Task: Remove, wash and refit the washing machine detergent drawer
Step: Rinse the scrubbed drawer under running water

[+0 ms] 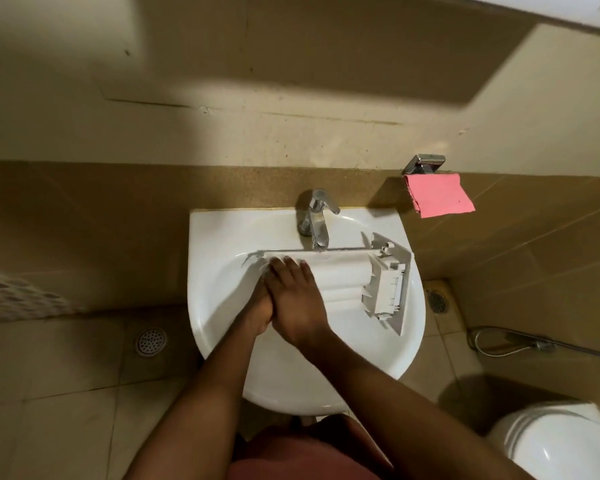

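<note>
The white detergent drawer (pixel 340 273) lies across the white sink (pixel 215 237), under the chrome tap (pixel 314 220). It is turned bottom up, and its front panel (pixel 400 289) rests on the sink's right rim. My right hand (pixel 297 299) lies flat over the drawer's left end with its fingers straight. It also covers most of my left hand (pixel 257 310), which sits just left of it in the basin. The left fingers are hidden, so I cannot see what they hold. I see no water running from the tap.
A pink cloth (pixel 437 195) hangs from a chrome holder on the wall, right of the tap. A toilet (pixel 561 441) stands at the lower right, with a spray hose (pixel 520 344) above it. Floor drains (pixel 150 342) sit on either side of the sink.
</note>
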